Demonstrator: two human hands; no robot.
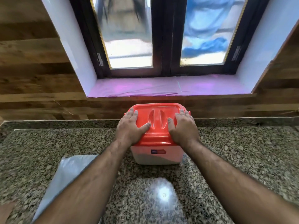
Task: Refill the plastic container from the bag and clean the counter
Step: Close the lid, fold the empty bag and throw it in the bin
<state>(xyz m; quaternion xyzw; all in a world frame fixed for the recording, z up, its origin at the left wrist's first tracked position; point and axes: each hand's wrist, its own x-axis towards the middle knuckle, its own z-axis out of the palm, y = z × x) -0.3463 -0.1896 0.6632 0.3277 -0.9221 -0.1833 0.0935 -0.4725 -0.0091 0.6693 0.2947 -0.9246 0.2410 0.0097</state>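
Observation:
A translucent white plastic container [157, 156] with a small label stands on the granite counter [242, 159] near the back wall. Its orange-red lid [156, 113] with a recessed handle sits on top. My left hand [131, 127] lies flat on the lid's left side, fingers straight. My right hand [183, 127] lies flat on the right side in the same way. A flat, clear plastic bag [64, 173] lies on the counter to the left, partly under my left forearm.
A wood-panelled wall [40, 81] rises behind the counter. Above the container is a window sill [169, 88] covered in purple sheet, under a dark-framed window. A bright light reflection shows on the counter in front of the container.

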